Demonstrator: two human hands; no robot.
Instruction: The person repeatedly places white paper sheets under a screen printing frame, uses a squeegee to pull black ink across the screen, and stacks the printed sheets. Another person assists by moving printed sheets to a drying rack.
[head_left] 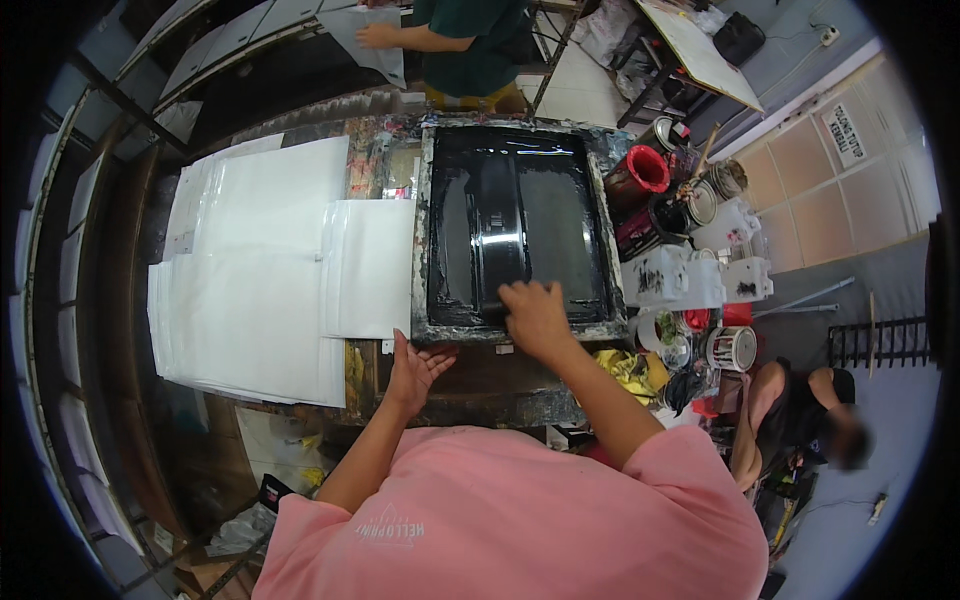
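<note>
A screen-printing frame (420, 250) with a paint-crusted rim lies in front of me, its mesh coated in wet black ink (560, 215). A long dark squeegee (500, 205) runs from near to far across the mesh, with light glinting off its middle. My right hand (538, 318) has its fingers closed over the squeegee's near end. At the frame's near left corner is my left hand (415, 372), palm turned up and fingers spread, holding nothing. White sheets (368, 265) extend up to the frame's left edge.
A large stack of white sheets (255, 260) covers the table's left side. Ink cans (640, 172), white jugs (658, 278) and a yellow cloth (630, 372) crowd the right. Across the table a person (465, 50) handles a sheet. Another person (800, 410) is at the right.
</note>
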